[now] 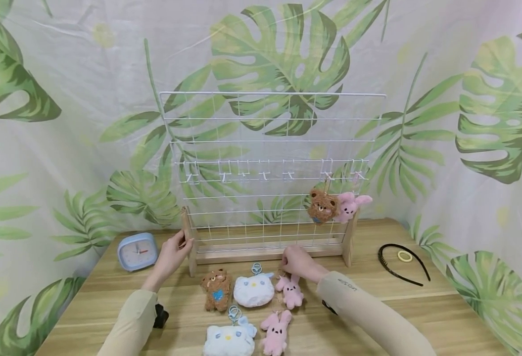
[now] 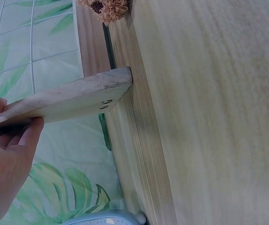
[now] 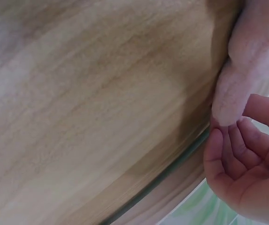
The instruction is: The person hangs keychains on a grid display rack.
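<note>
In the head view, my left hand grips the left wooden post of a white wire grid rack; the left wrist view shows thumb and fingers on either side of that post. My right hand reaches down to a pink bunny plush keychain lying before the rack. Up close, its curled fingers pinch at the tip of the bunny's ear. Beside that bunny lie a white plush keychain and a brown bear keychain.
Nearer me lie another white plush and another pink bunny. From rack hooks hang a brown bear and a pink bunny; several hooks hold nothing. A blue clock stands left, a black headband and yellow ring lie right.
</note>
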The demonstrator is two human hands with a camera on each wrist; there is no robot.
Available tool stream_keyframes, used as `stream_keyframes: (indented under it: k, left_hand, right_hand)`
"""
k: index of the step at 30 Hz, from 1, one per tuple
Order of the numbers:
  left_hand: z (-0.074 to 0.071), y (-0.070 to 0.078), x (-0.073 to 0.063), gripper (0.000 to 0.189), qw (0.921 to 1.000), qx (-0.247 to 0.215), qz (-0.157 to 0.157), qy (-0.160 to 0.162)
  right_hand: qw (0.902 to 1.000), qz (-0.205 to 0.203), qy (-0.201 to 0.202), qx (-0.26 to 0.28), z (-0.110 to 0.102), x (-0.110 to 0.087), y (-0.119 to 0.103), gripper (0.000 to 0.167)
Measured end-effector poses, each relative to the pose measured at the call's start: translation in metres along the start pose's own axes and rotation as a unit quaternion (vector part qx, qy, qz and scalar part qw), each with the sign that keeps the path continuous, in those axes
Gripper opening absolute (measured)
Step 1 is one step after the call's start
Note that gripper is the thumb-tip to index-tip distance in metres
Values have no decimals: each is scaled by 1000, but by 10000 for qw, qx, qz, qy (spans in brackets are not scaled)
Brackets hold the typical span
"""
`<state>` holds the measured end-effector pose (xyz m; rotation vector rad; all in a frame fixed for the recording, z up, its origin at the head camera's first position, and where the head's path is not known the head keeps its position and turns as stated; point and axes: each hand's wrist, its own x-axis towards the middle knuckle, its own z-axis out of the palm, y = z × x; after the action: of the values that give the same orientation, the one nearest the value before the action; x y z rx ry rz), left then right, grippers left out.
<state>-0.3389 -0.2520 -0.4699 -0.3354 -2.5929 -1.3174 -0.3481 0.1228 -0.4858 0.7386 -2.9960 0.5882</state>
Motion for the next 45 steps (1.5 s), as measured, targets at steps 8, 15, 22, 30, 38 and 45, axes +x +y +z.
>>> stream_keyframes:
  k: [8,15,22,30,38,45]
  left_hand:
    - [1,0,1,46,10000,1,41,6]
    - [0,1,0,49,10000,-9,-36,-28]
    - [1,1,0,46,10000,-27,-31,-41]
    - [1,-1,0,46,10000,-42,-2,9]
    - [0,0,-1,47,10000,26,20,45]
    - [1,0,0,46,9999,79,63,44]
  right_hand:
    - [9997,-99,-196,131,-4,0,-1,37]
    - [9981,-286,-160,516,-21,-11,-5,9]
    - [9937,-568,178,955,-38,-24,-4,8]
    - [9900,-692,606,1065,-63,-42,-12,11]
    - [9833,-985,1140,1023,-90,-53,-23,10]
    - [9729,-1276,1594,1081,-119,-54,-32,11]
